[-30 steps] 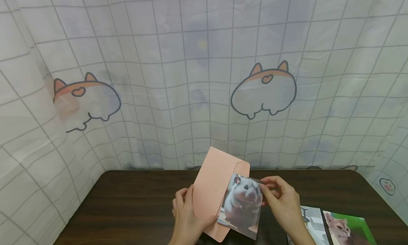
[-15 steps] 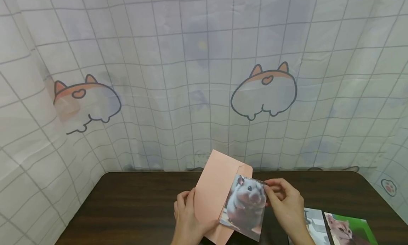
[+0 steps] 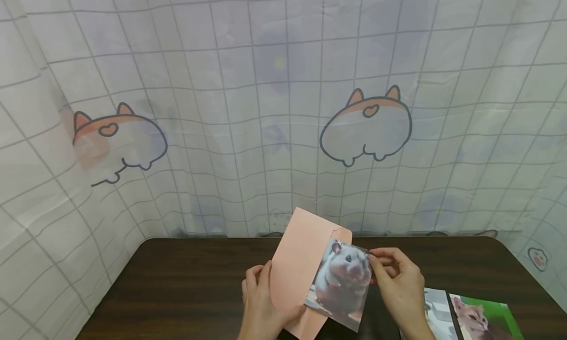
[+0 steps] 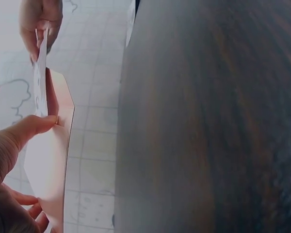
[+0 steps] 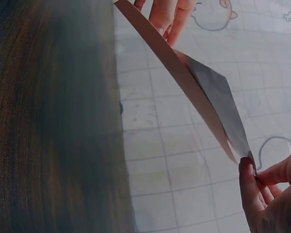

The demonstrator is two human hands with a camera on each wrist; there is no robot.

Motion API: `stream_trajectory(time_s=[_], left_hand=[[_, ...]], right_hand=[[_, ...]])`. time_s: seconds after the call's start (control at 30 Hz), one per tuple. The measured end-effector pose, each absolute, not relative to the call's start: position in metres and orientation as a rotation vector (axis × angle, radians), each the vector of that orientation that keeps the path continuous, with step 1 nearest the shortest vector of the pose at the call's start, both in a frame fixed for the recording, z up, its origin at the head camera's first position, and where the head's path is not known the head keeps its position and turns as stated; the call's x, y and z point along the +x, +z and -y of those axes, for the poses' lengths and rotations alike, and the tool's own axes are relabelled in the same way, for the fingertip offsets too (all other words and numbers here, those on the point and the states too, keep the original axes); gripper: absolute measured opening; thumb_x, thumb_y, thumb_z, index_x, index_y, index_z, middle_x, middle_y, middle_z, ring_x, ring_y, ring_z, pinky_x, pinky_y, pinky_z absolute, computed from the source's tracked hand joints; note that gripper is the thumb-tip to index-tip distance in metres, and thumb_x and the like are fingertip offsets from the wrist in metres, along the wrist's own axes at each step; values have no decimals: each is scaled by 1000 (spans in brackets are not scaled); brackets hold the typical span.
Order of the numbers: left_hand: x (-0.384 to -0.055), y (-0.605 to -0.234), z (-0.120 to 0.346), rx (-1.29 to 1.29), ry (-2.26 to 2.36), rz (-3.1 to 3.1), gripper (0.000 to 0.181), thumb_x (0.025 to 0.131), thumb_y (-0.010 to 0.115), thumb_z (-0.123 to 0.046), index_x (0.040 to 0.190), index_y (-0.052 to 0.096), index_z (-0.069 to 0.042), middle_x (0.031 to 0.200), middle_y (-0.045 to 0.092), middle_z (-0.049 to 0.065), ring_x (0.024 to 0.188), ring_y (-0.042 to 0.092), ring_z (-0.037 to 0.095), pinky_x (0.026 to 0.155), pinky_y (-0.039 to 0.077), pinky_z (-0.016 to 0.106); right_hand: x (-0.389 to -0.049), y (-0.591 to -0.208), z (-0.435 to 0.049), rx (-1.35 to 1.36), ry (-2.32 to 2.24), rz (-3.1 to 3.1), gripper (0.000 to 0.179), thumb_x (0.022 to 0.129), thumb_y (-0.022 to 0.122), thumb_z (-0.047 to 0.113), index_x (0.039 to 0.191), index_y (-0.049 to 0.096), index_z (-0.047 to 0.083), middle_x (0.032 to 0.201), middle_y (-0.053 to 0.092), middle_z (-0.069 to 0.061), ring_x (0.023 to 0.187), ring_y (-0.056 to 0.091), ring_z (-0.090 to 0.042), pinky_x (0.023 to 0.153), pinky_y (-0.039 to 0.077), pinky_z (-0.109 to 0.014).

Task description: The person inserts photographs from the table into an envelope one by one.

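Note:
My left hand grips a pink envelope that is tilted above the table, thumb on the near side at the opening, as the left wrist view also shows. A card with a hamster picture overlaps the envelope's right side by its open flap. The thumb and fingers of my right hand pinch the card's upper right corner. In the right wrist view the card slants away from the envelope, its far end close against the opening.
Two picture cards lie at the table's right: a pale one, partly behind the right forearm, and a cat card with green. The dark wooden table ends at a hanging grid-patterned cloth.
Both hands, with the envelope and card, have shifted slightly to the right and down in the head view. The grips look the same.

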State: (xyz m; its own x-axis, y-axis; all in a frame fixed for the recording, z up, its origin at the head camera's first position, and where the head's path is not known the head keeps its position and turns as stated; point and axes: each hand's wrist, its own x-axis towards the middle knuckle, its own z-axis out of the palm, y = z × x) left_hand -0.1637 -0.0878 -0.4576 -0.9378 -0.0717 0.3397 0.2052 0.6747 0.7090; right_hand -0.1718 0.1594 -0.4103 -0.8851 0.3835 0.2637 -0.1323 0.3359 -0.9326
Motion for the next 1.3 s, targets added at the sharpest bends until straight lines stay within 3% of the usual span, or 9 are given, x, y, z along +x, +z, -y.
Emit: stream_trajectory(time_s=[0.6, 0.83, 1.0, 1.3], left_hand=[[-161, -450, 85, -68, -1182, 2587, 106, 59, 99, -35, 147, 53, 2, 131, 43, 15, 117, 39, 38, 92, 45, 53], [-160, -450, 81, -12, -1174, 2542, 107, 57, 100, -31, 146, 52, 3, 130, 42, 15, 117, 40, 38, 93, 45, 54], [-160, -449, 80, 67, -1194, 2514, 107, 57, 100, -31, 147, 52, 3, 133, 41, 17, 119, 40, 40, 95, 46, 56], [-160, -448, 78, 108, -1273, 2498, 109, 59, 101, -31, 150, 49, 2, 136, 39, 17, 123, 37, 41, 98, 44, 59]], right_hand=[[-164, -407, -147, -49, 1332, 2064, 11, 90, 75, -9, 98, 76, -1, 83, 75, -13, 64, 63, 4, 55, 51, -13], [-165, -409, -146, -65, 1541, 2023, 20, 96, 73, -5, 115, 72, -6, 93, 76, -21, 61, 67, 5, 54, 54, -18], [-164, -411, -144, -66, 1631, 2135, 33, 97, 75, 4, 127, 67, -6, 98, 78, -19, 64, 69, 3, 57, 56, -21], [-161, -414, -133, -79, 1536, 2195, 28, 83, 88, 1, 107, 73, -3, 83, 77, -11, 60, 66, 6, 55, 51, -17]])
